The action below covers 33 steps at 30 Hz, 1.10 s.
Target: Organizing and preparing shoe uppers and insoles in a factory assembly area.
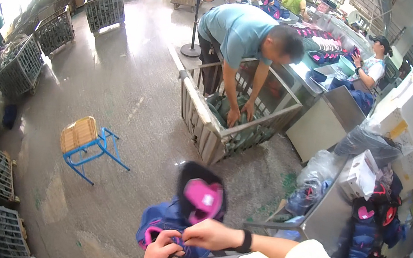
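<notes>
In front of my body is a bunch of navy blue fabric pieces (169, 214) with pink edging that look like shoe uppers. A black piece with a bright pink lining (203, 198) stands up from the bunch, slightly blurred. My left hand (160, 257) is closed, its fingers curled and pinching at the pink-edged blue piece. Close beside it, my right hand (212, 235), with a black band on the wrist, is closed too, fingertips at the same blue piece. Exactly what lies between the fingertips is hidden.
Ahead, a person in a blue shirt (243, 27) bends into a slatted cart (207, 124) of green pieces. A blue-legged stool (88, 143) stands left. More carts (18, 66) line the left side. At right are a metal table (321, 215), a white box (359, 175) and stacked blue-pink pieces (361, 248).
</notes>
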### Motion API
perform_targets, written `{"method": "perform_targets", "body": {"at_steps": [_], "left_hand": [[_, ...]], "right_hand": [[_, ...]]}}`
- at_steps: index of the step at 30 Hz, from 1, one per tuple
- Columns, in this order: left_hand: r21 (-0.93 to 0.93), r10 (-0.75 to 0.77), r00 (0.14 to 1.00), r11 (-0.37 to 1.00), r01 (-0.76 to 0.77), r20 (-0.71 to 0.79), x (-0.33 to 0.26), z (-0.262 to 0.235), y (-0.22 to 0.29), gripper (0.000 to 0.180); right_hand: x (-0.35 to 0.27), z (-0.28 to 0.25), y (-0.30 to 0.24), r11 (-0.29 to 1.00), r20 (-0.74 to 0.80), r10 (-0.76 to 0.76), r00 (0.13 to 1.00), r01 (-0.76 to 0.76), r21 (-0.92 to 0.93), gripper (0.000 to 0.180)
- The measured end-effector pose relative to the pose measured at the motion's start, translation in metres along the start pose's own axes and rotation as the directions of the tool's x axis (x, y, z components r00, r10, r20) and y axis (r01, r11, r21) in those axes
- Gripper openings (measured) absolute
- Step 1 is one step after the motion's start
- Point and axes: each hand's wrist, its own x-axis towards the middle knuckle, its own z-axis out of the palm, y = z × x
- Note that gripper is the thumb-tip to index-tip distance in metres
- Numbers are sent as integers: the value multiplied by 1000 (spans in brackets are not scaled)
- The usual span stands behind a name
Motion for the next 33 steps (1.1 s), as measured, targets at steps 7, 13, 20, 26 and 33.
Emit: {"method": "perform_targets", "body": {"at_steps": [7, 13, 20, 26, 33], "left_hand": [[-14, -313, 905, 946, 323, -290, 22, -89, -44, 3], [2, -414, 880, 905, 426, -231, 130, -181, -103, 4], [-119, -520, 831, 854, 506, -199, 208, -251, -212, 7], [-124, -417, 892, 908, 400, -177, 326, -379, -360, 9], [-125, -207, 970, 974, 191, -130, 556, -493, -435, 15]], "right_hand": [[193, 19, 48, 905, 93, -136, 986, 85, 416, 9], [361, 14, 73, 847, 207, -476, 855, 382, 370, 15], [500, -78, 109, 865, -48, -417, 907, 413, 284, 9], [622, -154, 204, 942, 97, -332, 938, 323, 96, 12], [762, -283, 278, 994, 125, 1, 992, 12, -108, 31]]}}
